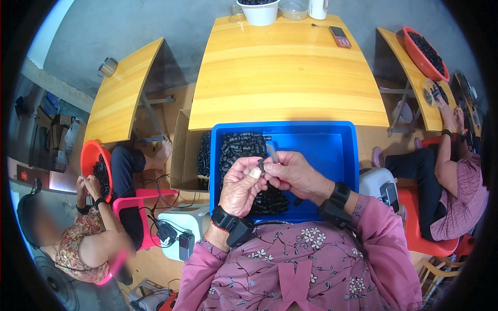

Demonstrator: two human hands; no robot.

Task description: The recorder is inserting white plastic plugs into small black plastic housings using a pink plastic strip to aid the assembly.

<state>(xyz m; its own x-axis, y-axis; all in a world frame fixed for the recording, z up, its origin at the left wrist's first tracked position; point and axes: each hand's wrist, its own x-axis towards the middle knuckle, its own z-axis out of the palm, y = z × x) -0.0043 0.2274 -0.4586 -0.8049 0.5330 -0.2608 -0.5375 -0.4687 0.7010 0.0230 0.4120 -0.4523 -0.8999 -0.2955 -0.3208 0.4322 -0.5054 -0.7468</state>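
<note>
Both hands meet over a blue plastic tray [332,142]. My left hand [239,189] is closed, pinching a small black plastic part [261,166] between thumb and fingers. Close beside it, my right hand [298,173] grips a flat grey blade [272,153] that sticks up past the fingers. The two hands' fingertips nearly touch around the part, and the blade's lower end is hidden by the right fingers. Under the hands, a heap of small black plastic parts [244,147] fills the tray's left side, with a few loose ones farther right.
Beyond the tray stands a yellow wooden table [285,72] with a phone [340,37] and a white tub [259,13] of black parts. A cardboard box [181,155] is left of the tray. Co-workers sit at both sides, near red basins [93,147] of black parts.
</note>
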